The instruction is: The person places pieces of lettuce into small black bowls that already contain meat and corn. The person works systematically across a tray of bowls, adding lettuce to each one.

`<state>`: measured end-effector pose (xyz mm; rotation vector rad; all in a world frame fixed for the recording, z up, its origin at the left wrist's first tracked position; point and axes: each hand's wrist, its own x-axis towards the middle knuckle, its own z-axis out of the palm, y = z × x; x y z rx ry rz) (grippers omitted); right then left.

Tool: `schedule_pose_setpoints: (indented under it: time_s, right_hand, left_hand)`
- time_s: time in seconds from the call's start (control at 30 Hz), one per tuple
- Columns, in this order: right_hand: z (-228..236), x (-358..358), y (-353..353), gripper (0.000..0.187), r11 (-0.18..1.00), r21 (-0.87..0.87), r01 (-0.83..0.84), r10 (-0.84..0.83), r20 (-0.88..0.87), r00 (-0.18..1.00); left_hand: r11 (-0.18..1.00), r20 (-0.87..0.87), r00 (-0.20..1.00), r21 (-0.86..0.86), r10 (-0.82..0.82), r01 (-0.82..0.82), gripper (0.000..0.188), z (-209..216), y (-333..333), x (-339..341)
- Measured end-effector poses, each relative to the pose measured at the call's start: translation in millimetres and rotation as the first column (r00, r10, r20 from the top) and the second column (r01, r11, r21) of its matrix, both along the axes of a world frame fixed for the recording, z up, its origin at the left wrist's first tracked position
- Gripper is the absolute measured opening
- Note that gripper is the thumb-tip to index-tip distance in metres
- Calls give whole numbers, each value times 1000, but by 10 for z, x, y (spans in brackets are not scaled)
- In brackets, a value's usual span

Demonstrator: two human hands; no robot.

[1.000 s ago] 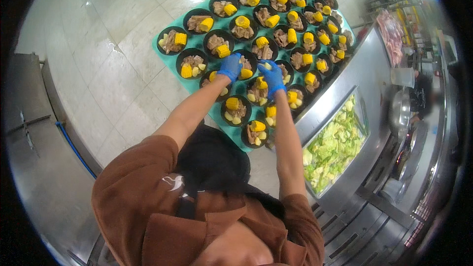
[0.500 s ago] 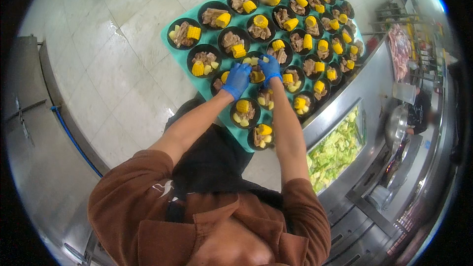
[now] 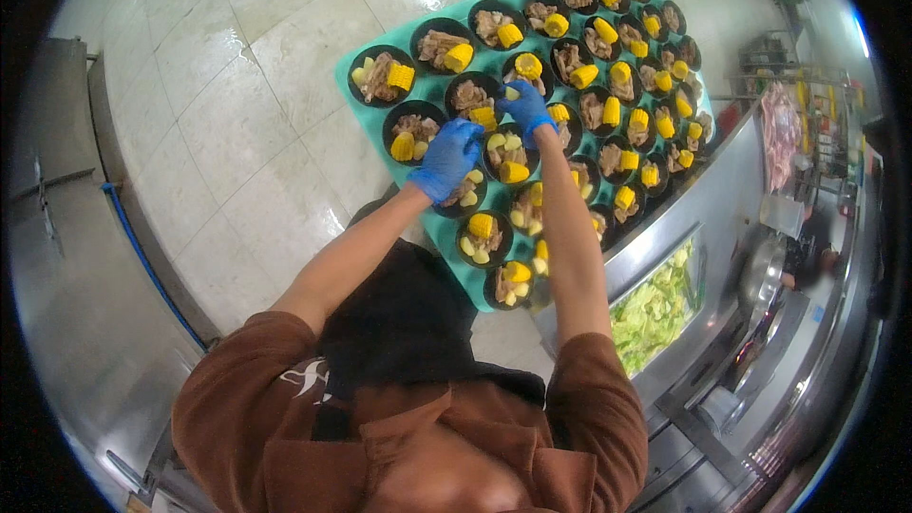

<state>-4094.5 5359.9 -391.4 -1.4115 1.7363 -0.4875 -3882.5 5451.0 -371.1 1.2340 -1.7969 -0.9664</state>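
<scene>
My right hand (image 3: pixel 528 111), in a blue glove, pinches a pale yellow potato chunk (image 3: pixel 512 93) above the bowls. My left hand (image 3: pixel 446 163), gloved too, is curled closed low over the bowls to its left; what its fingers hold, if anything, is hidden. Between and just below the hands stands a black bowl (image 3: pixel 488 171) with meat, potato chunks and a yellow corn piece (image 3: pixel 514 172). Beyond it, another bowl holds meat (image 3: pixel 471 95) and corn (image 3: pixel 484 119). Nearer me, a bowl carries corn (image 3: pixel 482 225) and potato chunks.
Many black bowls of meat and corn crowd the green table (image 3: pixel 353 100). To the right, a steel counter (image 3: pixel 622 271) holds a tray of chopped green cabbage (image 3: pixel 655 299). Farther right are raw meat (image 3: pixel 781 138), a wok (image 3: pixel 763 271) and another person's arm. Tiled floor (image 3: pixel 256 157) lies left.
My hands have moved apart from the bowl they were both over. The right has gone farther away with a potato chunk; the left has shifted left. The view has shifted slightly.
</scene>
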Motion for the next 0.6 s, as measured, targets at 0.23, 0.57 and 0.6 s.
schedule_pose_setpoints:
  time_s: [0.23, 0.57, 0.6]
  right_hand:
    - [-147, 198, -303, 46, 977, 68, -201, 211, -231, 950]
    - [-177, 147, -99, 42, 996, 33, -83, 87, -135, 987]
    - [-195, 135, -97, 40, 993, -30, -111, 106, -143, 984]
  left_hand:
    - [990, -28, 991, 61, 128, -126, 28, 57, -362, 390]
    - [968, 295, 927, 159, -233, 193, 32, -43, -1179, 42]
    - [966, 333, 907, 123, -257, 228, 32, -88, -1234, -10]
